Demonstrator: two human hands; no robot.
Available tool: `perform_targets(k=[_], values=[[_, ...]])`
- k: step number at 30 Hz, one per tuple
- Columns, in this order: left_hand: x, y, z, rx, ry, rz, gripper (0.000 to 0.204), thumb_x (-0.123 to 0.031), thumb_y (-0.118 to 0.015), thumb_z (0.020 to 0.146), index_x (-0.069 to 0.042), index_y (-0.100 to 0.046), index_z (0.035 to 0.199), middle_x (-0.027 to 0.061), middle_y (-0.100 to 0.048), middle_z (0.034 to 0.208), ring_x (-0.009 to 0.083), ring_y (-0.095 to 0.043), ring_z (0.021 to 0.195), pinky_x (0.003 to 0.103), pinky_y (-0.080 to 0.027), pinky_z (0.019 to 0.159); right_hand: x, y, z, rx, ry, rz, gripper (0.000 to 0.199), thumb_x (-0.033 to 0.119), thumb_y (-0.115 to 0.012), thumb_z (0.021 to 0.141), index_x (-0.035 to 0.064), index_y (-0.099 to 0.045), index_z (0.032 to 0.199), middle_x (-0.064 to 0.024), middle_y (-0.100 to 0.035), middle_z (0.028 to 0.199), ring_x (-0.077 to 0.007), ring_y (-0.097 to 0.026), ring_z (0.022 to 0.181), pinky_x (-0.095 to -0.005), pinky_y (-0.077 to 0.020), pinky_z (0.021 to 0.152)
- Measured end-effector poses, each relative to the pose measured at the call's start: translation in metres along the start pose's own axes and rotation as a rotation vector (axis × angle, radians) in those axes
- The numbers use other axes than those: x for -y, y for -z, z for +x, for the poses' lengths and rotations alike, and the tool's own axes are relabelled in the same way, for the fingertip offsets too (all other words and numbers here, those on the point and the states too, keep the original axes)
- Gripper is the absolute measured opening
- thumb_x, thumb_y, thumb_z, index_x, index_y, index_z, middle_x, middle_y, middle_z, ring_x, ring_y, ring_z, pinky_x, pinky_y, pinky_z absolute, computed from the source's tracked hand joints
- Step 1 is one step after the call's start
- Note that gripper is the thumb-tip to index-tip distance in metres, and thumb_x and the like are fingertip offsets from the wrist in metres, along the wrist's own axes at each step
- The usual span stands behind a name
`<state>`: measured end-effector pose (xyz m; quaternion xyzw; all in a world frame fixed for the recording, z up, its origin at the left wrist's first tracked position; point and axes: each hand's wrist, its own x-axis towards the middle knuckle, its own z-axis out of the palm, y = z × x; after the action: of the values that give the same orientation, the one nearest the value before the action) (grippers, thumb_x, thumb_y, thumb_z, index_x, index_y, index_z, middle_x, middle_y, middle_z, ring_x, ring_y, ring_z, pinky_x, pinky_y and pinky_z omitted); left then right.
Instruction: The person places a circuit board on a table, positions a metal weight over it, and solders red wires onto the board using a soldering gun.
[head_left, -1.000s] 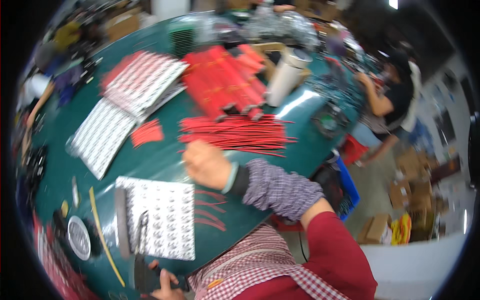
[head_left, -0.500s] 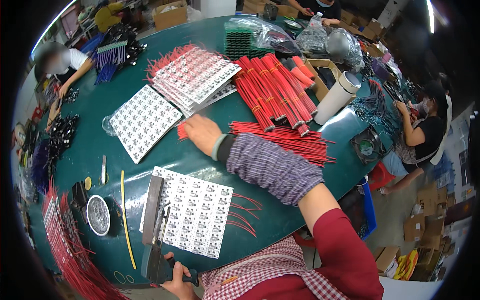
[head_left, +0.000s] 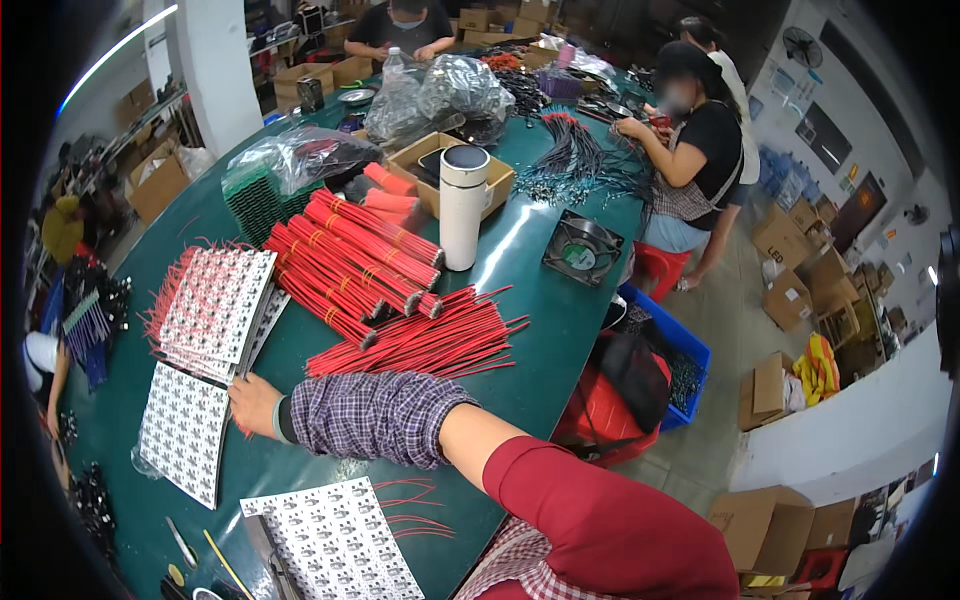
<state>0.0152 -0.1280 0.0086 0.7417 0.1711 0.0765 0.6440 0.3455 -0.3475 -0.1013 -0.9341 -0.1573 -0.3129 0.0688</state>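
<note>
Legible on a cardboard box (head_left: 780,238) at the right of the frame: one short word in dark capitals (head_left: 800,234). On the black fan (head_left: 563,236), right of centre: a small label (head_left: 579,257), too tiny to read.

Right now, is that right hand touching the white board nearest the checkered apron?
Apart. The head view shows bare green tabletop between the right hand and the white board.
</note>
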Motion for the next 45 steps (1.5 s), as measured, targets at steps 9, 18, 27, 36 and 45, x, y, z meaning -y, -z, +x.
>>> perform_targets(k=[9,18,27,36,45], values=[[-0.01,0.003,0.008,-0.02,-0.068,0.022,0.023,0.008,-0.06,0.082,0.005,-0.058,0.105,0.0073,-0.059,0.078,0.0114,-0.051,0.058,0.024,-0.041,0.051,0.024,0.008,0.016,0.0,0.006,-0.025,0.02,0.019,-0.06,0.075,0.0019,-0.068,0.083,-0.0081,-0.057,0.092,-0.0243,-0.049,0.094,-0.0346,-0.0393,0.073],[-0.008,0.008,0.005,-0.038,-0.077,0.044,0.023,0.008,-0.06,0.082,0.005,-0.058,0.105,0.0073,-0.059,0.079,0.0113,-0.051,0.058,0.024,-0.041,0.051,0.021,0.009,0.016,0.001,0.005,-0.012,0.017,0.019,-0.061,0.075,0.0033,-0.067,0.08,-0.007,-0.06,0.088,-0.0235,-0.052,0.091,-0.0352,-0.0406,0.073],[-0.009,0.01,0.002,-0.044,-0.085,0.052,0.024,0.008,-0.06,0.081,0.005,-0.058,0.105,0.0072,-0.059,0.079,0.0112,-0.051,0.058,0.024,-0.041,0.051,0.014,0.003,0.026,0.098,-0.062,0.142,0.011,0.015,-0.063,0.073,0.0056,-0.068,0.075,-0.0096,-0.061,0.086,-0.0247,-0.056,0.091,-0.0351,-0.0466,0.069],[-0.009,0.01,-0.001,-0.059,-0.084,0.052,0.025,0.008,-0.06,0.081,0.005,-0.058,0.105,0.0072,-0.059,0.08,0.0111,-0.051,0.058,0.025,-0.041,0.051,0.018,0.002,0.023,0.07,-0.12,0.194,0.013,0.012,-0.063,0.074,0.0045,-0.065,0.084,-0.0095,-0.06,0.09,-0.0247,-0.057,0.091,-0.0365,-0.049,0.07],[-0.013,0.009,-0.005,-0.069,-0.071,0.057,0.025,0.008,-0.06,0.081,0.005,-0.058,0.106,0.0071,-0.059,0.08,0.011,-0.051,0.058,0.025,-0.041,0.051,0.01,0.001,0.018,0.044,-0.077,0.24,0.01,0.009,-0.062,0.074,0.0045,-0.065,0.083,-0.0113,-0.059,0.091,-0.027,-0.057,0.091,-0.0359,-0.052,0.075]])
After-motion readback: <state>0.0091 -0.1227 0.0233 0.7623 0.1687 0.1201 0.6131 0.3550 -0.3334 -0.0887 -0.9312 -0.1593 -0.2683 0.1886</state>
